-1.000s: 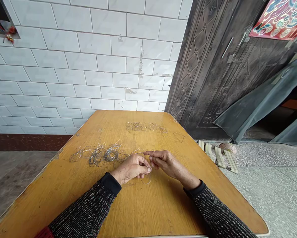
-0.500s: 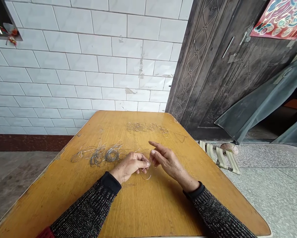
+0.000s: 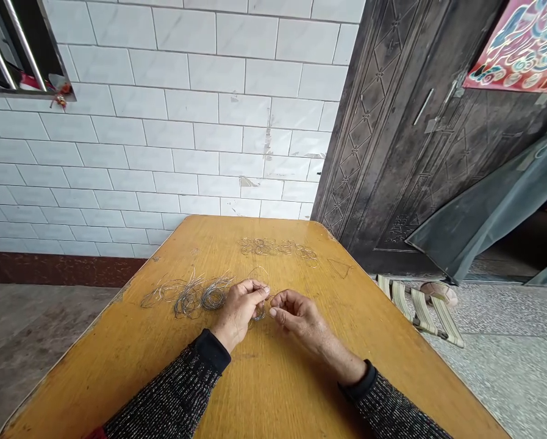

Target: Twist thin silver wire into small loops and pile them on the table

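My left hand [image 3: 240, 310] is closed, thumb and forefinger pinching thin metal wire over the middle of the table. A small loop of that wire [image 3: 259, 313] hangs below its fingertips, and a thin strand arcs up behind them. Just to the right, my right hand [image 3: 303, 320] has its fingers curled and its thumb close to the forefinger, at a fine strand that is hard to make out. Left of my left hand lie a neat coil of silvery wire [image 3: 214, 295] and a looser wire bundle [image 3: 188, 299], with stray ends spreading leftward.
Several thin wire loops [image 3: 264, 246] lie in a row toward the far end of the wooden table [image 3: 273, 390]. A bent wire piece [image 3: 341, 267] is near the right edge. A striped strap seat [image 3: 422, 311] stands right of the table; a tiled wall [image 3: 186, 146] is behind.
My right hand's raised forefinger has curled down toward the thumb. My left hand has turned slightly upward, still pinching the wire. The camera's view has shifted a little.
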`<action>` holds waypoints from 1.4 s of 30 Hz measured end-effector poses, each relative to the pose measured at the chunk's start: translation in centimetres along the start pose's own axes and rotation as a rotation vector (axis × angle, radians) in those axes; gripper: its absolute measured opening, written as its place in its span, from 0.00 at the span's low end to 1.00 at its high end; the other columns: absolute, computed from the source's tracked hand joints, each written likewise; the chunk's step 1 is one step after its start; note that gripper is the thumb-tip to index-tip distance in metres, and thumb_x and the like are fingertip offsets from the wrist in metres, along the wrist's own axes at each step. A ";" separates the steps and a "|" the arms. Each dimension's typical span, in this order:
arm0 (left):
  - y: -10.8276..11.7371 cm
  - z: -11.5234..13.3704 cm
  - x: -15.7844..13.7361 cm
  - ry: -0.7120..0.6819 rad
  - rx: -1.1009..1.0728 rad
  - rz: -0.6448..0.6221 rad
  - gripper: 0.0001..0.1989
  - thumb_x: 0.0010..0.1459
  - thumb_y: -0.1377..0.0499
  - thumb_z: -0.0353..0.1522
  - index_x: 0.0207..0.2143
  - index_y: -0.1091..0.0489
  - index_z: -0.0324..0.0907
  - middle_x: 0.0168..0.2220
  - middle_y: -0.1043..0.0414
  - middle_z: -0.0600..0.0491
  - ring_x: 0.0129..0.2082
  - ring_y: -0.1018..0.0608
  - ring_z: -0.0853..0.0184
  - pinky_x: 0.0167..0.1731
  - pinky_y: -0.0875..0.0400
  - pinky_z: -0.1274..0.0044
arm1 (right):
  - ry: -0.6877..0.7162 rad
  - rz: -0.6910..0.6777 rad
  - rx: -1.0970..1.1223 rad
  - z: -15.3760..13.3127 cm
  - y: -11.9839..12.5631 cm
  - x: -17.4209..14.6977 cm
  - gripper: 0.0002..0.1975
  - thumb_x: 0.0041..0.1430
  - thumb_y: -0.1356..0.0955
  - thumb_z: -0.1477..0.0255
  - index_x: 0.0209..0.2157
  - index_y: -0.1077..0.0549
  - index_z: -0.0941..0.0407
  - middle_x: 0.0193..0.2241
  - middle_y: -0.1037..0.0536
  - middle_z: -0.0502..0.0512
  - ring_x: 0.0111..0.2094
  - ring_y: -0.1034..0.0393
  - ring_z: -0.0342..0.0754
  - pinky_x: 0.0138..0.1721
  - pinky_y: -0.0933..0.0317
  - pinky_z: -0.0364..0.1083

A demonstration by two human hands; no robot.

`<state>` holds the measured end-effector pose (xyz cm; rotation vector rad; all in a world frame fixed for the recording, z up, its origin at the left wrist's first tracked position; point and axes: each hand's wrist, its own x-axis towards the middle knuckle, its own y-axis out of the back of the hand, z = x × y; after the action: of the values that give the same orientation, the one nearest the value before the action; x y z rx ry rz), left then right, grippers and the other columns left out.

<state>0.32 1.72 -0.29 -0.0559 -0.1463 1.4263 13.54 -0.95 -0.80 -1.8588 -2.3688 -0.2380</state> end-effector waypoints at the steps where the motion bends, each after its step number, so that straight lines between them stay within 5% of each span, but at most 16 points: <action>1: 0.0 0.0 0.0 0.006 -0.007 -0.007 0.10 0.41 0.41 0.36 0.23 0.35 0.38 0.19 0.38 0.58 0.17 0.38 0.76 0.15 0.49 0.83 | -0.007 0.009 0.014 0.0 -0.1 0.0 0.17 0.43 0.31 0.60 0.25 0.38 0.58 0.18 0.37 0.45 0.17 0.45 0.36 0.18 0.48 0.38; 12: -0.2 -0.2 -0.1 0.020 0.022 -0.007 0.10 0.41 0.41 0.36 0.23 0.35 0.38 0.19 0.38 0.58 0.16 0.39 0.77 0.15 0.50 0.82 | 0.032 -0.036 -0.132 0.5 0.1 -0.2 0.04 0.50 0.37 0.72 0.26 0.34 0.58 0.16 0.35 0.46 0.17 0.40 0.38 0.20 0.44 0.39; 21: -0.1 -0.2 -0.1 0.046 -0.038 -0.008 0.09 0.41 0.41 0.35 0.23 0.35 0.38 0.20 0.36 0.57 0.16 0.40 0.78 0.15 0.52 0.83 | 0.106 -0.109 -0.267 0.3 0.2 -0.5 0.08 0.50 0.39 0.77 0.25 0.29 0.59 0.17 0.34 0.47 0.19 0.39 0.38 0.23 0.44 0.40; 28: 0.1 0.1 0.1 0.059 -0.121 0.011 0.09 0.40 0.40 0.33 0.23 0.36 0.38 0.19 0.38 0.59 0.15 0.41 0.79 0.14 0.52 0.84 | 0.025 0.074 -0.138 -0.3 0.6 -0.3 0.14 0.51 0.37 0.63 0.30 0.28 0.61 0.14 0.38 0.46 0.16 0.44 0.38 0.19 0.48 0.39; 34: -0.2 0.0 -0.2 0.092 -0.094 -0.064 0.08 0.42 0.41 0.33 0.23 0.36 0.38 0.18 0.39 0.59 0.14 0.41 0.79 0.14 0.52 0.84 | 0.005 0.294 -0.109 -0.8 0.7 0.0 0.13 0.46 0.35 0.62 0.23 0.32 0.59 0.13 0.42 0.43 0.13 0.49 0.36 0.15 0.51 0.39; 42: -0.3 -0.2 -0.3 0.041 -0.068 -0.175 0.07 0.42 0.40 0.33 0.21 0.35 0.38 0.18 0.38 0.59 0.15 0.40 0.79 0.15 0.49 0.83 | 0.017 0.373 -0.138 -0.5 1.0 0.3 0.12 0.46 0.37 0.64 0.23 0.32 0.59 0.12 0.43 0.43 0.13 0.51 0.37 0.14 0.54 0.38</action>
<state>0.56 1.35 -0.47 -0.1255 -0.1619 1.2450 14.43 -0.50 -0.23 -2.3029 -1.9863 -0.3827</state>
